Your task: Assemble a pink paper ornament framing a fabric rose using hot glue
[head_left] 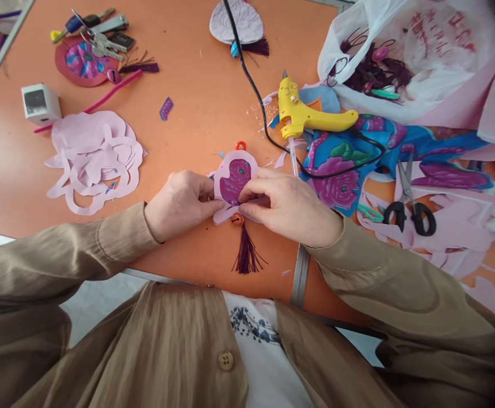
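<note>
Between my hands, near the table's front edge, lies a pink felt pendant (217, 184) with a purple rose-print fabric inset (234, 177). An orange ring (240, 145) sticks out at its top. At its bottom hang an orange bell (237, 220) and a dark purple tassel (247, 252). My left hand (186, 203) grips the pendant's left edge, thumb on its lower part. My right hand (287, 203) is closed at the right side, its thumb and fingers pinched over the lower inset. What lies under the right fingertips is hidden.
A yellow glue gun (311, 116) with a black cord, scissors (408, 198), printed fabric (332, 181) and a white plastic bag (370, 34) are on the right. Pink felt cutouts (97, 161), a white cube (41, 103) and keys (105, 45) sit left. Another pendant (237, 24) lies at the back.
</note>
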`<state>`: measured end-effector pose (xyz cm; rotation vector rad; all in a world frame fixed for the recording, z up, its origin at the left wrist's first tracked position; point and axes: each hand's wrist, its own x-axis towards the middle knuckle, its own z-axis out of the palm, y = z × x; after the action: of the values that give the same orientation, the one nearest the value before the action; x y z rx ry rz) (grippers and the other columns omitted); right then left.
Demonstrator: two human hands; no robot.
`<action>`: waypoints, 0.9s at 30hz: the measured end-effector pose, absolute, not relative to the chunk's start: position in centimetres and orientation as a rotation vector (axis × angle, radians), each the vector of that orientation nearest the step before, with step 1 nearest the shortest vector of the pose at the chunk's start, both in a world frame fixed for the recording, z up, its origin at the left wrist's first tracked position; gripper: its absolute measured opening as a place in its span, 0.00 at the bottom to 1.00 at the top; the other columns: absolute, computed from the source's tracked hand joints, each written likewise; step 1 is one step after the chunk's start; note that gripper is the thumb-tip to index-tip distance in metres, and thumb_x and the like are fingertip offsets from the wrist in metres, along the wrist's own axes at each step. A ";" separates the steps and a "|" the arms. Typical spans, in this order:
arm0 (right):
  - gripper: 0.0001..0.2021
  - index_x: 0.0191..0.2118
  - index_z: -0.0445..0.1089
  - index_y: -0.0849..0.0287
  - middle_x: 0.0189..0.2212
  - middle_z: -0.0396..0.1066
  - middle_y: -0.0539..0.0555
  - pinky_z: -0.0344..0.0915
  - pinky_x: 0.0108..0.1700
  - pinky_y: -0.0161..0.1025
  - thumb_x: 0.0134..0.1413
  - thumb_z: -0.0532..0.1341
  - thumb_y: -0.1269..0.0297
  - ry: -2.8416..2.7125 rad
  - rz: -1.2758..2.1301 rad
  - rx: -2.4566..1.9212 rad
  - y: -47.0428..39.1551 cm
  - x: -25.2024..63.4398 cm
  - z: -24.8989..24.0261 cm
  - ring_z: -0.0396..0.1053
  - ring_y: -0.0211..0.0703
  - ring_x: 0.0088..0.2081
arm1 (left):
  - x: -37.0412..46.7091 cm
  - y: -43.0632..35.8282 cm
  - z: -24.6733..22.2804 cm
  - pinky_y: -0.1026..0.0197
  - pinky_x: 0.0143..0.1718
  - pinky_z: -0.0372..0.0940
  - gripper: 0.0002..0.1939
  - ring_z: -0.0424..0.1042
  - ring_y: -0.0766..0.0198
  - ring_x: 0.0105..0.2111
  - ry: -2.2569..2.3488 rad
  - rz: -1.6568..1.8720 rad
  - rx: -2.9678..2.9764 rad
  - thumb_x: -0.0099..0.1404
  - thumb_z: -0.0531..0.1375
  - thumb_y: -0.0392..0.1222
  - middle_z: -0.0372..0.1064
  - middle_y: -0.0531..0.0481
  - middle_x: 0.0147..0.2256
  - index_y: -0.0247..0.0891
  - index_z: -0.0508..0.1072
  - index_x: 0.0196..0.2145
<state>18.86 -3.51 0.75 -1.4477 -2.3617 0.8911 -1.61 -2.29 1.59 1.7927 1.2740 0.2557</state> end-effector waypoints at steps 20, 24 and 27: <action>0.21 0.42 0.77 0.57 0.42 0.76 0.55 0.69 0.49 0.45 0.50 0.52 0.82 -2.465 0.881 -1.141 -1.9 21.2 1.1 0.73 0.47 0.46 | -1.6 -1.7 3.0 0.68 0.18 0.49 0.07 0.56 0.73 0.18 1.168 0.444 1.300 0.56 0.62 0.40 0.65 0.54 0.18 0.33 0.77 0.28; 0.23 0.46 0.76 0.57 0.47 0.76 0.56 0.67 0.54 0.49 0.49 0.53 0.82 -2.505 0.891 -1.062 -1.9 21.2 1.3 0.71 0.49 0.51 | -1.4 -1.2 3.6 0.67 0.15 0.43 0.09 0.51 0.76 0.15 1.190 0.403 1.211 0.58 0.61 0.40 0.60 0.55 0.16 0.34 0.71 0.22; 0.24 0.46 0.76 0.57 0.46 0.77 0.55 0.67 0.53 0.49 0.48 0.52 0.83 -2.461 0.903 -1.070 -1.9 21.1 1.1 0.72 0.48 0.49 | -1.3 -0.9 3.8 0.66 0.15 0.42 0.11 0.49 0.76 0.14 1.196 0.371 1.213 0.59 0.61 0.40 0.61 0.54 0.16 0.35 0.69 0.21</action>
<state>21.09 -1.87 1.13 -1.0703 -2.4611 0.9029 -1.32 -0.90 3.84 1.2128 1.1960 0.3706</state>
